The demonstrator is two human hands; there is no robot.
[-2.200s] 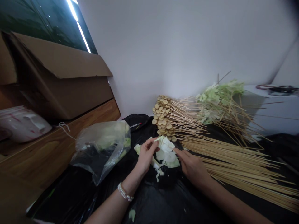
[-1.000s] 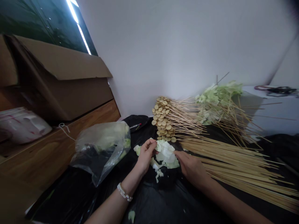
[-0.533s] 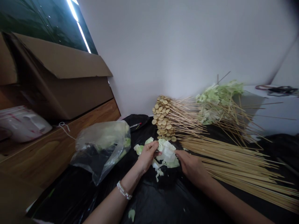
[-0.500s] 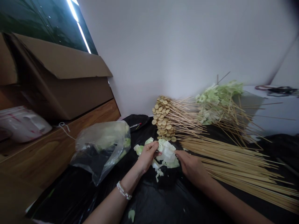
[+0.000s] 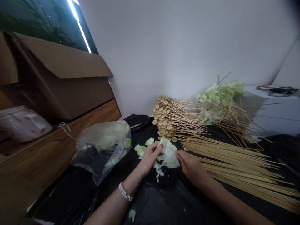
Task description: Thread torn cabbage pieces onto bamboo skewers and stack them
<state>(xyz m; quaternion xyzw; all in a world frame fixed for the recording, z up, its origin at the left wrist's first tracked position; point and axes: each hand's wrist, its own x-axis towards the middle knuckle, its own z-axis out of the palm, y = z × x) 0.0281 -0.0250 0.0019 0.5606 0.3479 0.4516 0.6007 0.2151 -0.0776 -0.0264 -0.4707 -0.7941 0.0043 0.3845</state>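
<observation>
My left hand (image 5: 151, 155) pinches a pale cabbage leaf piece (image 5: 169, 154) between thumb and fingers. On the right edge of that piece, the fingertips of my right hand (image 5: 188, 162) are pressed together; whatever they grip is hidden. More torn cabbage pieces (image 5: 140, 150) lie on the black plastic sheet (image 5: 161, 203) beside and under my left hand. To the right of my right hand spreads a layer of bare bamboo skewers (image 5: 234, 165). Beyond my hands is a stack of skewered round slices (image 5: 164, 120), perhaps potato, their sticks pointing right.
Skewers with cabbage (image 5: 220, 97) are heaped at the back right. On the left lies a clear plastic bag (image 5: 103, 147) with cabbage inside. A cardboard box (image 5: 70, 84) and a white plastic container (image 5: 25, 125) stand on the wooden surface (image 5: 103, 114). A pen (image 5: 136, 125) rests near the wall.
My left hand has shifted slightly right and its grip on the cabbage leaf has moved a little. My right hand stays almost in place.
</observation>
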